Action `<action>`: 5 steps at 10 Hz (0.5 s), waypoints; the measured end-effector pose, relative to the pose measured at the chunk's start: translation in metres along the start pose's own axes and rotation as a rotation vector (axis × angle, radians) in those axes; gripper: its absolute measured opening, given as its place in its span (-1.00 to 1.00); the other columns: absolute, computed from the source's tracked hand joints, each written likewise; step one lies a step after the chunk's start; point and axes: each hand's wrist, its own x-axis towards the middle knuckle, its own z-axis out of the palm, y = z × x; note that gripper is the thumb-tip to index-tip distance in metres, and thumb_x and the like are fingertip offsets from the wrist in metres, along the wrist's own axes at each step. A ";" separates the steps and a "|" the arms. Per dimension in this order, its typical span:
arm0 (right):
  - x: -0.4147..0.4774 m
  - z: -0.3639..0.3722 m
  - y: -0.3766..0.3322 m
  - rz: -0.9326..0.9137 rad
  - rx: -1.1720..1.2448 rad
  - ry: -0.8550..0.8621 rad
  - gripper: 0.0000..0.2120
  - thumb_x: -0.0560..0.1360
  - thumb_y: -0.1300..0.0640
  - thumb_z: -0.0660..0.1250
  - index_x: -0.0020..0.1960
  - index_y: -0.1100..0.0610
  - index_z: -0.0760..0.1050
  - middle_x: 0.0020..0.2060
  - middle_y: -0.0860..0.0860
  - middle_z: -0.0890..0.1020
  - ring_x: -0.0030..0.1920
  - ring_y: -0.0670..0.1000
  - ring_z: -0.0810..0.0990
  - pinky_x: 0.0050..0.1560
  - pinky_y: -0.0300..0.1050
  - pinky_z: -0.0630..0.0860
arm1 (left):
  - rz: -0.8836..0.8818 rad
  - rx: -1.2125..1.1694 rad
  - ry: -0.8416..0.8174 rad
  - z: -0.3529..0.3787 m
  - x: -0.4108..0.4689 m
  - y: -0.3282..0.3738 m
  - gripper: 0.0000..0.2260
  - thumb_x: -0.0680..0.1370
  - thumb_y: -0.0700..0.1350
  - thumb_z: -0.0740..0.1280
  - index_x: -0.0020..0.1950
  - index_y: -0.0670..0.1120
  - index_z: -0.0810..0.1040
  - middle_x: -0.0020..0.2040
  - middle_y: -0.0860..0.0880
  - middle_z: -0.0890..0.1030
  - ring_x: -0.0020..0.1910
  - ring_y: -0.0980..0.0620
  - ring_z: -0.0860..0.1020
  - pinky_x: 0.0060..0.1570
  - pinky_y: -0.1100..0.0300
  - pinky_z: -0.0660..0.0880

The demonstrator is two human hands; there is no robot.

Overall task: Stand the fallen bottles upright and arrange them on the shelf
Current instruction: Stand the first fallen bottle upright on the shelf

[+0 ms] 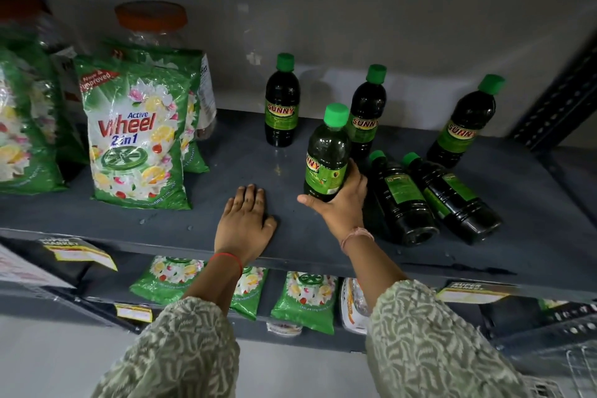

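From the head view, your right hand [342, 200] has its grip wrapped around the lower body of a green-capped bottle [328, 155], thumb at the base on the left and fingers curled round the right side; the bottle is nearly upright, leaning slightly, near the middle of the shelf [258, 158], and you cannot tell from here whether its base touches the surface. Your left hand [244, 220] lies flat, palm down, fingers spread loosely, holding nothing, close to the front edge of the shelf. Two fallen bottles [429, 200] lie side by side just right of your right hand, caps pointing toward the back edge, bases toward the front edge. Three standing bottles [282, 103] are upright toward the back edge: one left of centre, one just behind the bottle you hold, one near the right edge. A green detergent pack [137, 136] stands toward the left end of the shelf, with a clear jar with an orange lid [151, 22] behind it.
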 end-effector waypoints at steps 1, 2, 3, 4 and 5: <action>-0.001 -0.002 0.000 0.055 0.087 0.009 -0.25 0.18 0.19 0.58 0.24 0.17 0.24 0.12 0.08 0.47 0.15 0.07 0.48 0.22 0.02 0.45 | 0.001 0.002 -0.005 0.000 0.000 -0.001 -0.33 0.42 0.10 -0.13 0.51 -0.12 -0.02 0.57 -0.09 -0.01 0.55 -0.03 -0.07 0.51 0.08 -0.10; 0.004 -0.014 0.003 0.112 0.151 -0.120 -0.38 0.31 0.38 0.44 0.26 0.24 0.21 0.13 0.14 0.53 0.10 0.01 0.48 0.20 -0.05 0.43 | -0.001 0.003 -0.007 0.000 0.001 0.000 -0.32 0.42 0.10 -0.13 0.51 -0.12 -0.03 0.57 -0.09 -0.02 0.55 -0.03 -0.07 0.51 0.08 -0.11; 0.010 -0.019 0.012 0.119 0.159 -0.238 -0.37 0.39 0.43 0.33 0.37 0.18 0.16 0.23 0.09 0.45 0.24 0.03 0.41 0.37 0.13 0.32 | -0.003 0.011 -0.010 0.000 0.001 0.000 -0.32 0.42 0.10 -0.14 0.51 -0.12 -0.03 0.57 -0.09 -0.02 0.55 -0.03 -0.08 0.51 0.09 -0.11; 0.009 -0.021 0.017 0.102 0.194 -0.264 -0.34 0.39 0.36 0.37 0.36 0.02 0.18 0.25 0.01 0.42 0.31 0.03 0.38 0.39 0.12 0.30 | -0.004 0.014 -0.011 0.000 0.000 0.000 -0.32 0.42 0.10 -0.14 0.51 -0.12 -0.04 0.57 -0.09 -0.02 0.55 -0.03 -0.08 0.51 0.09 -0.11; 0.006 -0.016 0.011 0.066 0.204 -0.136 -0.13 0.06 0.06 0.62 0.26 -0.08 0.25 0.20 0.00 0.44 0.27 0.03 0.42 0.30 0.02 0.40 | -0.003 0.019 -0.010 0.000 0.000 0.000 -0.32 0.42 0.10 -0.14 0.51 -0.12 -0.04 0.57 -0.09 -0.02 0.55 -0.03 -0.08 0.51 0.08 -0.11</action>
